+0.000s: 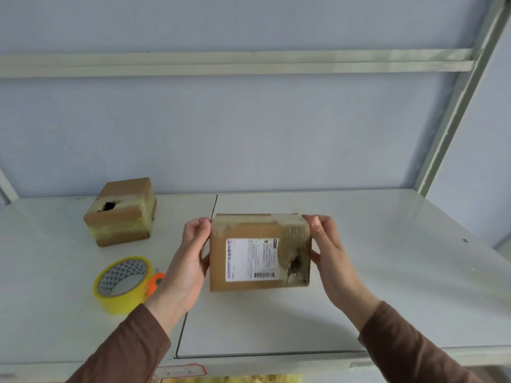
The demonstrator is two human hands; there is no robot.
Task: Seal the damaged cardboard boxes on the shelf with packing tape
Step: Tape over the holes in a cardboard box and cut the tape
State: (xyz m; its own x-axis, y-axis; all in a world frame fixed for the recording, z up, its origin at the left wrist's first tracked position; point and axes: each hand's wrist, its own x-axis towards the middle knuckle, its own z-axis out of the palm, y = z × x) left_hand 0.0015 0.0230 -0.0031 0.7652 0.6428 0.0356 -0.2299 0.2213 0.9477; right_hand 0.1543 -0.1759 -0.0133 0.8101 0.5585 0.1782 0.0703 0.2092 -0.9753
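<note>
A wide pale shelf (359,244) is spread beneath both hands, its front edge running just under the wrists and a seam dividing it into two panels below the left hand. To the right of the right hand the surface is bare out to the slanted upright post (453,111); above the hands, open room is left up to the horizontal rail (235,63). The held box (246,258) is gripped between the two hands over the middle of the shelf. The left hand (190,255) is pressed flat on its left side, thumb on the top corner; the right hand (329,252) is clamped on its right side. A white shipping label (250,258) is seen on the face turned to the camera, with a torn dark hole under glossy tape beside the right hand. Beyond and left of the left hand, a second box (121,214) is set down, a dark hole in its taped face. Just left of the left wrist, a yellow tape roll (123,284) lies on the shelf, an orange piece (156,281) showing behind it.
</note>
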